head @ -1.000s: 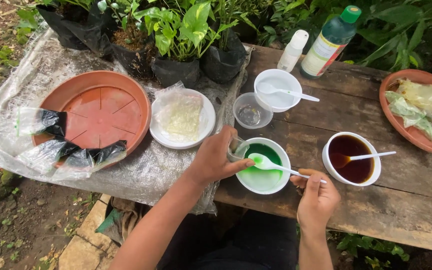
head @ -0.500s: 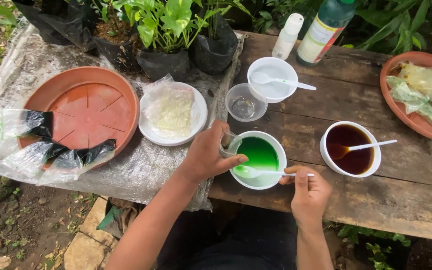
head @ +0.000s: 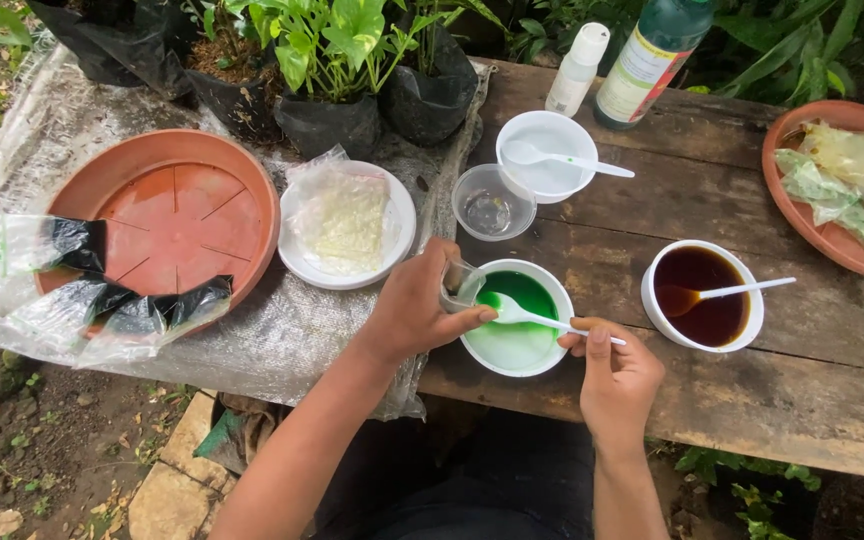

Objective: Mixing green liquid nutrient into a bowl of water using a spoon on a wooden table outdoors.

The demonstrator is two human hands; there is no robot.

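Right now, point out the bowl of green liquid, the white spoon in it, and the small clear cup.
bowl of green liquid [head: 512,345]: head view, on the pale green liquid.
white spoon [head: 512,312]: head view, on its scoop end.
small clear cup [head: 461,285]: head view, on its side wall.

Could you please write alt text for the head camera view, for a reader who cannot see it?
A person's left hand tilts a small clear plastic cup over a white bowl of green liquid, while the right hand holds a white plastic spoon in it. On the weathered wooden table stands a white bowl of dark brown liquid.

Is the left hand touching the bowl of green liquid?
Touching. The head view shows the left hand with its thumb lying on the rim of the green-liquid bowl.
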